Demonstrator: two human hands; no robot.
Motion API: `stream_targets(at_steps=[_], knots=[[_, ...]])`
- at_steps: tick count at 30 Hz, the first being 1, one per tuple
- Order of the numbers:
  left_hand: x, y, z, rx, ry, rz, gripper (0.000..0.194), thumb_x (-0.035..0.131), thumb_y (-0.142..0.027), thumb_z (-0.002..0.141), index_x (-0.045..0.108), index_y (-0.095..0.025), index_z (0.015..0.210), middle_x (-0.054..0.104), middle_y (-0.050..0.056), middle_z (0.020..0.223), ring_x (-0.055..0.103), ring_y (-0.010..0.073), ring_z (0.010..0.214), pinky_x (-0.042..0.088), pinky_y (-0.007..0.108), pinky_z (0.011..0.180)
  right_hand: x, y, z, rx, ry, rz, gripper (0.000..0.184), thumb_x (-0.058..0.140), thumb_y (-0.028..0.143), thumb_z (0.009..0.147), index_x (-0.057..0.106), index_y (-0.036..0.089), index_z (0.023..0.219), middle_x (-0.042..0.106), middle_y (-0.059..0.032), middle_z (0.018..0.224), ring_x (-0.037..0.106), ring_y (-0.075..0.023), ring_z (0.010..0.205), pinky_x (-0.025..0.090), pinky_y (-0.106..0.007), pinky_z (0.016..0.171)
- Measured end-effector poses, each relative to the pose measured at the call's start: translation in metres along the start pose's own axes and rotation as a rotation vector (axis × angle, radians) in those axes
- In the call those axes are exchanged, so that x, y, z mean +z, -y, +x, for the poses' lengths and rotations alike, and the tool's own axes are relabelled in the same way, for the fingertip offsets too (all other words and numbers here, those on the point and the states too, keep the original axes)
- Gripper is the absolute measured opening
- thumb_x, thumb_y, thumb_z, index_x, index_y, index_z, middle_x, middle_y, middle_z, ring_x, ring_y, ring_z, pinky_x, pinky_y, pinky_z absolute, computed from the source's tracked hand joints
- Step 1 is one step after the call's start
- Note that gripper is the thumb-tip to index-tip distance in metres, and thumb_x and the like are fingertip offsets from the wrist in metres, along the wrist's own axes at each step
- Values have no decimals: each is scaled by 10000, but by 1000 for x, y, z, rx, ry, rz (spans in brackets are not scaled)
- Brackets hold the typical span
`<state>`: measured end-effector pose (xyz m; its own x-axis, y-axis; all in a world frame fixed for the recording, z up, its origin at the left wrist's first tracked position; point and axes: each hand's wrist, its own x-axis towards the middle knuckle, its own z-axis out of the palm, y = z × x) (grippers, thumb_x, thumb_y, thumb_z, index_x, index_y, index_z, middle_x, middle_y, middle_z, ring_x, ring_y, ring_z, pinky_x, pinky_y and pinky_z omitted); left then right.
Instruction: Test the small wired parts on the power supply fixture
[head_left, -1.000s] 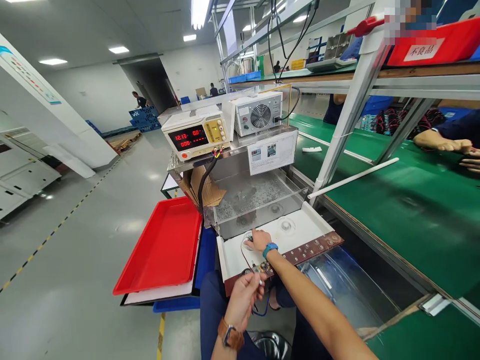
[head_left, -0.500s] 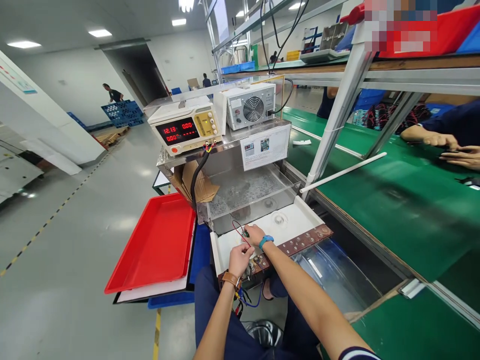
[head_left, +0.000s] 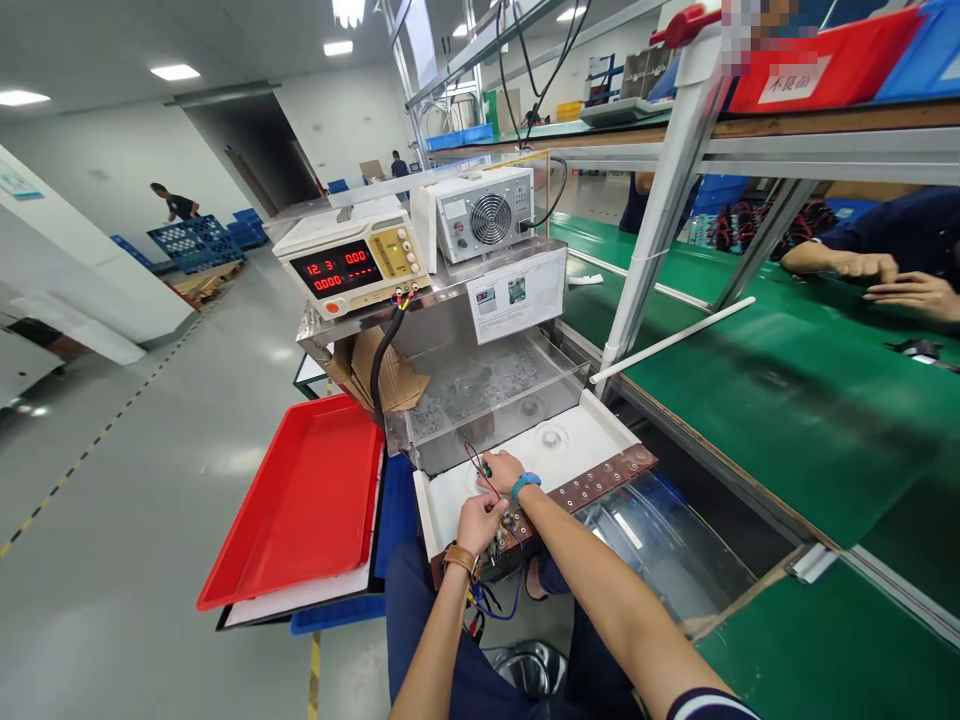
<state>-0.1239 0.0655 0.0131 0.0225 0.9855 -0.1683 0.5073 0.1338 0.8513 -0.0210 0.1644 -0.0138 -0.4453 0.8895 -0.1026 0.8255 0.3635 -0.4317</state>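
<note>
My right hand [head_left: 501,470] rests on the white fixture tray [head_left: 585,440], fingers closed around a small green-tipped part with thin red wires [head_left: 474,462] looping up from it. My left hand [head_left: 478,522] is just in front of it, fingers curled at the wires by the brown terminal strip [head_left: 600,482] along the tray's front edge. What the left fingers pinch is too small to make out. Blue and red leads [head_left: 495,605] hang below the strip. A power supply [head_left: 351,262] with a red display stands above, its black cable running down.
A red tray [head_left: 300,500] lies left of the fixture on blue trays. A fan-fronted unit [head_left: 480,212] sits beside the supply. A green conveyor belt [head_left: 787,400] runs on the right, where another person's hands [head_left: 892,285] work. A clear cover [head_left: 660,540] lies below right.
My left hand moved up from my lap to the wires beside my right hand. The supply's display changed its reading. The camera view drifted slightly.
</note>
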Motion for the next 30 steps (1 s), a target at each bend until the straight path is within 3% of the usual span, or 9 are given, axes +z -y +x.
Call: stream_targets(at_steps=[14,24,30], knots=[[1,-1,0,-30,28,15,329,508,-468,703,490,-196,518,452,-41,500,401,109,519,300,243,553,-3,3,-2,36,-8,39,375,632,423,747,586,197,1043,667,-69,902,551,-237,958,348,-270,699],[2,-5,-6,-61,-67,10,256,525,-375,657,475,-192,486,429,-40,483,395,112,512,295,255,545,1,9,-4,27,-53,58,338,621,379,721,602,185,998,654,-79,861,562,-232,899,350,-269,692],[3,-4,-4,-46,-95,-14,291,545,-426,642,457,-201,479,433,-37,477,403,122,512,294,265,544,-3,12,-4,35,-48,53,344,629,360,703,612,192,1003,661,-92,877,579,-250,941,375,-280,724]])
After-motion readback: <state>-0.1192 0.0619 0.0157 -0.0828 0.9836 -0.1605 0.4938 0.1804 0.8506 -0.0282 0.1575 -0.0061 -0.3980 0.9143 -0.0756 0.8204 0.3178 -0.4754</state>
